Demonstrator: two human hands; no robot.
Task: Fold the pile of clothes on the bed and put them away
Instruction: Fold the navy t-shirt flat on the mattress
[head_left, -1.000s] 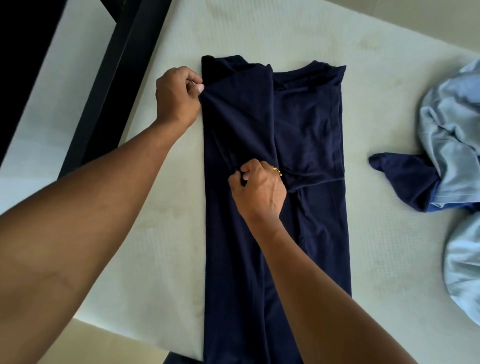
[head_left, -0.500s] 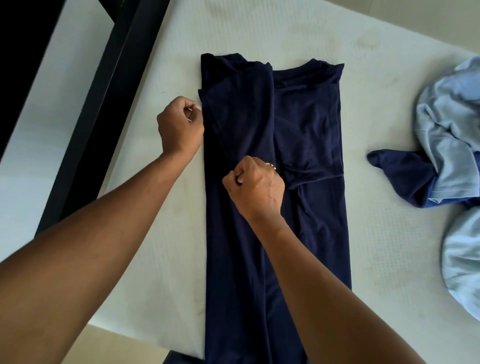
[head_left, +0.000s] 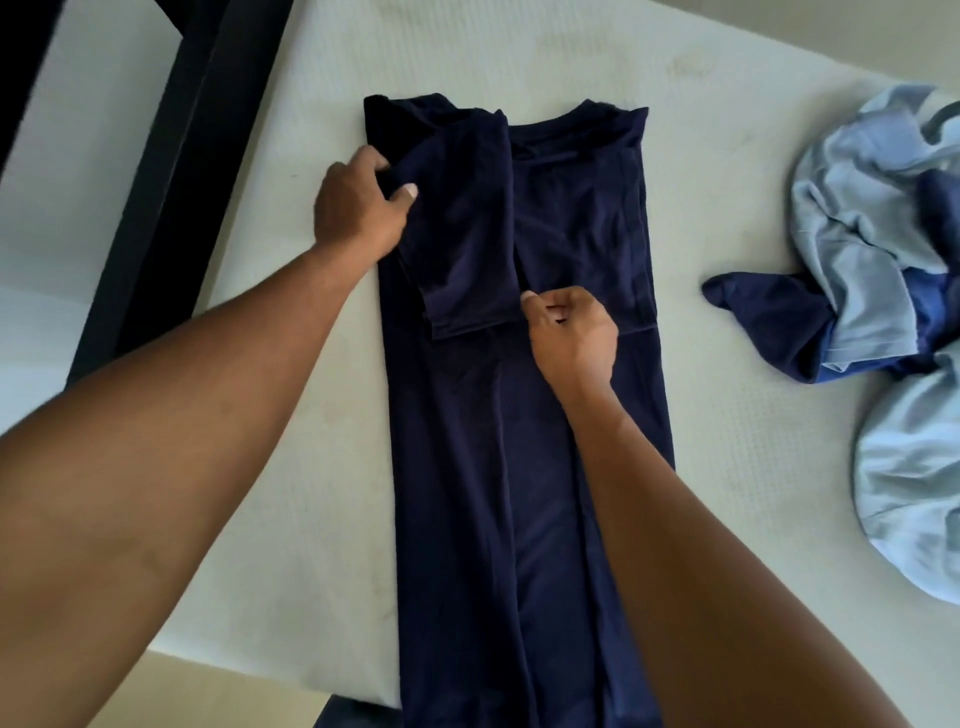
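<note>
Sleeve fold under way on one garment. Black bed frame (head_left: 171, 182): left of the navy-blue jersey T-shirt (head_left: 483, 441), well apart from it. Off-white textured mattress (head_left: 322, 78): beneath the T-shirt, bearing it. Left hand (head_left: 358, 208): at the T-shirt's left edge, toward the collar end, with the thumb on top of the cloth and the fingers tucked at the fold, pinching that edge. T-shirt proper: lies flat and lengthwise, both sides turned in to a narrow strip, the hem end hanging past the mattress's near edge. Folded-back left sleeve (head_left: 462, 249): on the T-shirt's upper left, its hem roughly square across. Right hand (head_left: 574, 338): on the T-shirt's middle, thumb tip at the sleeve's lower right corner, fingers curled; whether cloth sits between them cannot be told. Crumpled heap of pale-blue and navy garments (head_left: 872, 249): well right of the T-shirt, unfolded. Handling note, as a judgement: pin the left edge, draw the sleeve corner taut and flat before letting go, and match it to the right-hand sleeve. The overhanging hem may drag the strip askew, so lift it onto the mattress before folding upward.
</note>
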